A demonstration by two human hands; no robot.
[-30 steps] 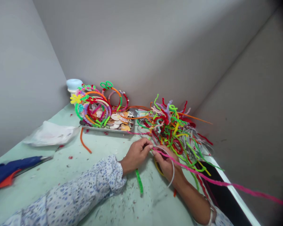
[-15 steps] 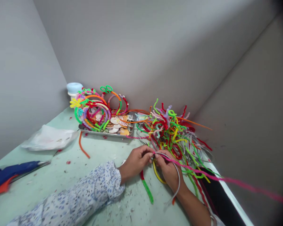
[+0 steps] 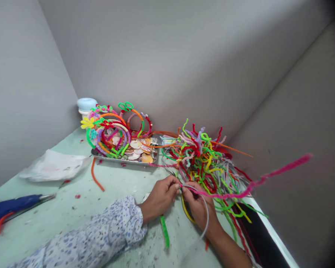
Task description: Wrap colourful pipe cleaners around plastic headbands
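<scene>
At the near left, a blue tool [image 3: 15, 207] is cut off by the left edge. Farther back, colourful hoops [image 3: 127, 137] partly hide the cutouts [image 3: 135, 144] in a metal tray [image 3: 123, 161]. Nearer and right, the left hand [image 3: 160, 195] pinches the pink strand [image 3: 240, 195] at the grey band [image 3: 207, 214], their join hidden; the right hand [image 3: 201, 208] pinches both just beside it. The strand's free end, earlier cut off at the right, now shows, raised.

On the table [image 3: 30, 230] at left, a glue gun [image 3: 15, 204]; beyond it, a white bag [image 3: 56, 167]; by the wall [image 3: 156, 56], a blue-lidded jar [image 3: 86, 105].
</scene>
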